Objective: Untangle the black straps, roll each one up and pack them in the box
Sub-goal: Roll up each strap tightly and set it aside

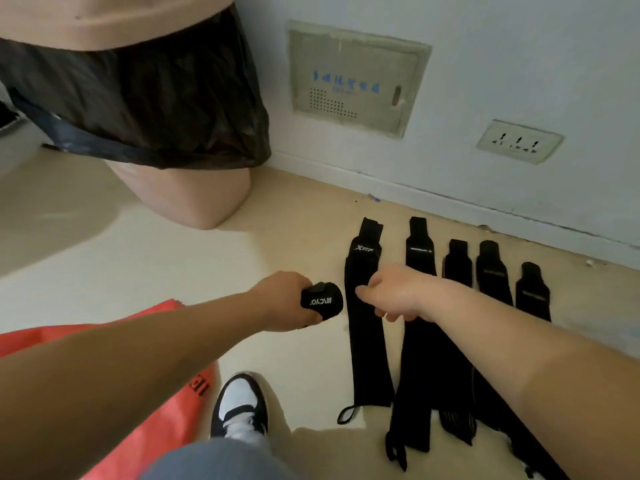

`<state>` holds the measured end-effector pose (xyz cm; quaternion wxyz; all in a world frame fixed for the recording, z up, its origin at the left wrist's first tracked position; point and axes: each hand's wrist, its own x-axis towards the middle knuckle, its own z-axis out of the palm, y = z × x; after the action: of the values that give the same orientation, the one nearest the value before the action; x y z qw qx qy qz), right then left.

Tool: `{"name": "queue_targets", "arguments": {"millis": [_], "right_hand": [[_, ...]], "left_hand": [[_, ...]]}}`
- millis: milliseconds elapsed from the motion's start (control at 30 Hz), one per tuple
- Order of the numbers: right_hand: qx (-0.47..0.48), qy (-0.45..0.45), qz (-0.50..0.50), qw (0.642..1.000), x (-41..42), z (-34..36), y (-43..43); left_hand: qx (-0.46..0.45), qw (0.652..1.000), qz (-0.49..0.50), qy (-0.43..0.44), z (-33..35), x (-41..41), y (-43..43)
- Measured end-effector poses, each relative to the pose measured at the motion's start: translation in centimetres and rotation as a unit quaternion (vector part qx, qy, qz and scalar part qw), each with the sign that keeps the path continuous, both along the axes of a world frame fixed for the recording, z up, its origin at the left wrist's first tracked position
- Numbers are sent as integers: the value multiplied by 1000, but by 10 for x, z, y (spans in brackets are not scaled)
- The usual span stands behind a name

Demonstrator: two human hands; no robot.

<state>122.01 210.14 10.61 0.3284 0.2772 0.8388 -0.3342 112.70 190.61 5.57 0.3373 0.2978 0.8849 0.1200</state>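
Five black straps [367,341] lie flat and side by side on the floor [173,254] near the wall, untangled but not rolled. The red box [149,427] sits lower left, its contents unseen. The right hand [394,292] hangs curled over the leftmost strap; contact cannot be confirmed. The left hand [284,299] grips one rolled strap [322,301], not yet packed. Judged progress: early.
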Motion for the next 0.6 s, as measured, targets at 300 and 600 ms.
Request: {"name": "queue_targets", "arguments": {"millis": [300, 600], "right_hand": [[-7, -56, -88, 995, 12, -146, 29], [-70, -68, -206, 974, 47, -191, 47]], "left_hand": [[-141, 982, -94, 87, -109, -20, 43], [-288, 935, -139, 151, -164, -16, 62]]}}
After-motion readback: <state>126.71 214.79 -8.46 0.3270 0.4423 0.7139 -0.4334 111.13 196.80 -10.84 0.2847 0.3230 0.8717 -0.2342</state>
